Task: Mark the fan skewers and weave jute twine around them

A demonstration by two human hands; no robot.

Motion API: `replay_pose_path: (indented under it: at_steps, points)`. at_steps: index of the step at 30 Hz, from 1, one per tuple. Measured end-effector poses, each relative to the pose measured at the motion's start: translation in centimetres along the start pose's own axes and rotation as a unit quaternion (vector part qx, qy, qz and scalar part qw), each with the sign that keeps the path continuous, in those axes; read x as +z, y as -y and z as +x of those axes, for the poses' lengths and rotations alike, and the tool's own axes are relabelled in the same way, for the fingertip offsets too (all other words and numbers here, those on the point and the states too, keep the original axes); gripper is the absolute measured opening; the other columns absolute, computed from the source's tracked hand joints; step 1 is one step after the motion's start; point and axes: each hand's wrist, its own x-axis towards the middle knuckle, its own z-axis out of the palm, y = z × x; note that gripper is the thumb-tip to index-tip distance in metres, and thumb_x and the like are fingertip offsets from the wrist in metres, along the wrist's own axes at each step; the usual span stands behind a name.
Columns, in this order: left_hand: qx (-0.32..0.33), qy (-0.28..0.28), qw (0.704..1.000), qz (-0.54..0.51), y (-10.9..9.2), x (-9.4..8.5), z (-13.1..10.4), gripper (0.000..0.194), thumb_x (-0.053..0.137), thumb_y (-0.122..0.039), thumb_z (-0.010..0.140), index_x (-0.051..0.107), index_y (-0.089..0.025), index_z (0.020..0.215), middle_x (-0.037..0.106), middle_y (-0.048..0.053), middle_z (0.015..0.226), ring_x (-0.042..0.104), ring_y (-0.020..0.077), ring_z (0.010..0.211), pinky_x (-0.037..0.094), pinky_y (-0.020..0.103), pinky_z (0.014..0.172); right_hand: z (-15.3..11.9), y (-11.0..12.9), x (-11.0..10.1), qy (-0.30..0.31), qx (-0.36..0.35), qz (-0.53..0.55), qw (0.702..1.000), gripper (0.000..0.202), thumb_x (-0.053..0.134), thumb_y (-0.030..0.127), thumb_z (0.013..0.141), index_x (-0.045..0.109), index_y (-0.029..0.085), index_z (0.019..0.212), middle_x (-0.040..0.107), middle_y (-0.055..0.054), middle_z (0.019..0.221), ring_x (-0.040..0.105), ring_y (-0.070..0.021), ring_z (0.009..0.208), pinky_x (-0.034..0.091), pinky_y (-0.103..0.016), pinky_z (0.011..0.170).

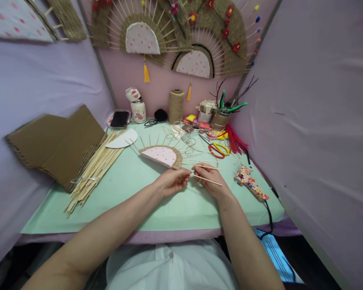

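Observation:
A half-round fan with a dotted pink centre, a brown twine border and thin sticks radiating outward is tilted above the table. My left hand is closed at its lower right corner, thumb and fingers pinched on the fan's edge. Close beside it, my right hand is pinched among the rightmost sticks. One thin wooden stick crosses in front of the right hand's fingers. Whatever lies between those fingertips is too small to make out. A loose loop of thin twine shows just beyond the right hand.
Left are brown cardboard, a bundle of sticks and a white cutout. Scissors and red strips lie right, with a patterned glue gun and its cord. A twine spool stands behind.

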Motion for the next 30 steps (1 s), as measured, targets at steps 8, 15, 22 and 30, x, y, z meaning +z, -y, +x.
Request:
replay_pose_path:
  at_steps: [8, 15, 22, 30]
  points:
    - [0.016, 0.02, 1.0, -0.004, 0.2, -0.9, 0.3, 0.006, 0.062, -0.009, 0.077, 0.065, -0.009, 0.072, 0.062, 0.003, 0.06, 0.055, 0.005, 0.05, 0.045, 0.014, 0.049, 0.0, -0.1, -0.1, -0.035, 0.003, -0.022, 0.999, 0.022, 0.067, 0.04, 0.071, 0.063, 0.018, 0.072, 0.051, 0.004, 0.055, 0.042, -0.008, 0.046, 0.026, -0.022, 0.043]
    - [0.004, 0.035, 0.999, -0.007, 0.1, -1.2, 0.3, 0.008, 0.059, -0.009, 0.079, 0.066, -0.008, 0.075, 0.063, 0.004, 0.063, 0.057, 0.0057, 0.052, 0.047, 0.014, 0.05, -0.5, -0.3, -0.8, -0.031, 0.002, -0.017, 0.999, 0.022, 0.069, 0.04, 0.072, 0.065, 0.018, 0.077, 0.053, 0.004, 0.059, 0.042, -0.0073, 0.048, 0.028, -0.021, 0.044]
    - [0.016, 0.043, 0.999, -0.01, 0.1, -1.3, -0.1, 0.012, 0.061, -0.009, 0.079, 0.067, -0.009, 0.089, 0.067, 0.008, 0.074, 0.063, 0.009, 0.061, 0.052, 0.017, 0.059, -1.2, 0.1, -1.5, -0.045, -0.001, -0.011, 0.999, 0.027, 0.075, 0.038, 0.067, 0.067, 0.018, 0.084, 0.056, 0.003, 0.06, 0.047, -0.0086, 0.052, 0.033, -0.021, 0.047]
    - [0.011, 0.034, 0.999, -0.01, -0.5, -1.3, -0.4, 0.01, 0.06, -0.011, 0.082, 0.067, -0.009, 0.088, 0.067, 0.008, 0.071, 0.063, 0.0091, 0.061, 0.053, 0.016, 0.059, -3.7, 1.4, -3.4, -0.092, -0.033, -0.243, 0.965, 0.029, 0.065, 0.036, 0.075, 0.067, 0.018, 0.098, 0.07, -0.008, 0.099, 0.064, -0.0193, 0.088, 0.047, -0.031, 0.076]
